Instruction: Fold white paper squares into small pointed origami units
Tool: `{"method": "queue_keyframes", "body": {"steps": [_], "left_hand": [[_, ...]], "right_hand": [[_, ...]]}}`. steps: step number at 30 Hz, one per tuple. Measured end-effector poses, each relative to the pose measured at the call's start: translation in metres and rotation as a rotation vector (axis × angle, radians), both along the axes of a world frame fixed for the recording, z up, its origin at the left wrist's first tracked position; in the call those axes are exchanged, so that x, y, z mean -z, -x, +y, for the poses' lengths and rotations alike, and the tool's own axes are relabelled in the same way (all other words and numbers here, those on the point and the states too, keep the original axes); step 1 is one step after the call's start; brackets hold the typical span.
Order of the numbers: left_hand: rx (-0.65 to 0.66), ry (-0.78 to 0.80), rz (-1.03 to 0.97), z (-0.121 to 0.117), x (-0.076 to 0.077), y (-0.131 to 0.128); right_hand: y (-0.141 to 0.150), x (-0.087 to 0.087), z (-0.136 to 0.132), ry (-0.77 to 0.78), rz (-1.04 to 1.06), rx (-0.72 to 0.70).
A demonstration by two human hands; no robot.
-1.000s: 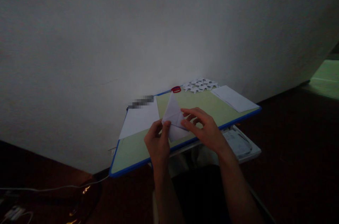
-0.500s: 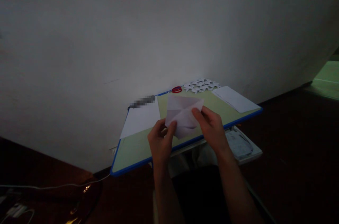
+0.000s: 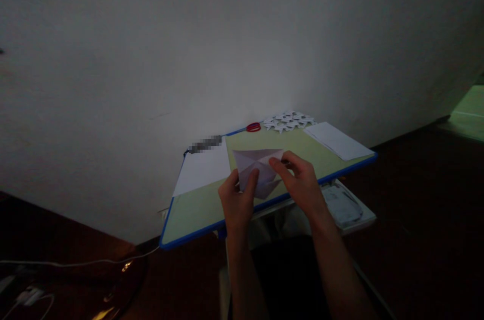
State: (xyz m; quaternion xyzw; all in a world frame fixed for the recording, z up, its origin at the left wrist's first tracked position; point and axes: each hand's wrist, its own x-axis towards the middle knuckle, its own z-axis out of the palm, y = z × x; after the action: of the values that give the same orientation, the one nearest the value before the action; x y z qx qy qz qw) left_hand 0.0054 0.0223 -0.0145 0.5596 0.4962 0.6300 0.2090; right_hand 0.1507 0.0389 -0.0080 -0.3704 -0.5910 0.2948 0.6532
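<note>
A creased white sheet of folded paper point(image 3: 260, 166) is held above the table, between both hands. My left hand point(image 3: 239, 199) grips its lower left side, the thumb lying across the front face. At the upper right corner, my right hand point(image 3: 300, 179) pinches the paper between thumb and fingers. The sheet's top edge runs nearly straight, and its lower part narrows toward a point. The fingers behind the paper are hidden.
The pale green table point(image 3: 192, 219) has a blue rim and stands against a grey wall point(image 3: 242, 48). On it lie flat white paper point(image 3: 204, 171), red-handled scissors point(image 3: 253, 127), several small folded paper pieces point(image 3: 289, 121) and a paper stack point(image 3: 338, 141). Below sits an open drawer point(image 3: 346, 206).
The paper's lower portion has been folded or bent inward, so its outline is now more triangular. My left thumb has slid up and right across it.
</note>
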Motion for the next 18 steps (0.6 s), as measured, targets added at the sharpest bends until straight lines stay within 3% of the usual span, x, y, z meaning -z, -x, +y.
{"method": "queue_keyframes", "body": {"steps": [4, 9, 13, 16, 18], "left_hand": [[-0.038, -0.019, -0.009, -0.001, 0.001, -0.003], [-0.002, -0.037, -0.049, -0.002, 0.002, -0.005], [0.022, -0.072, -0.071, -0.001, 0.003, -0.003], [0.046, -0.105, -0.121, -0.002, 0.003, -0.001], [0.085, -0.119, -0.157, -0.002, 0.003, 0.001]], "right_hand": [[0.003, -0.001, -0.004, -0.016, -0.110, 0.008], [0.006, -0.005, -0.011, 0.007, -0.144, -0.032], [0.005, -0.001, -0.008, -0.065, -0.203, -0.003], [0.001, 0.004, -0.003, -0.149, -0.172, 0.009], [-0.001, 0.006, 0.000, -0.127, -0.126, -0.043]]}}
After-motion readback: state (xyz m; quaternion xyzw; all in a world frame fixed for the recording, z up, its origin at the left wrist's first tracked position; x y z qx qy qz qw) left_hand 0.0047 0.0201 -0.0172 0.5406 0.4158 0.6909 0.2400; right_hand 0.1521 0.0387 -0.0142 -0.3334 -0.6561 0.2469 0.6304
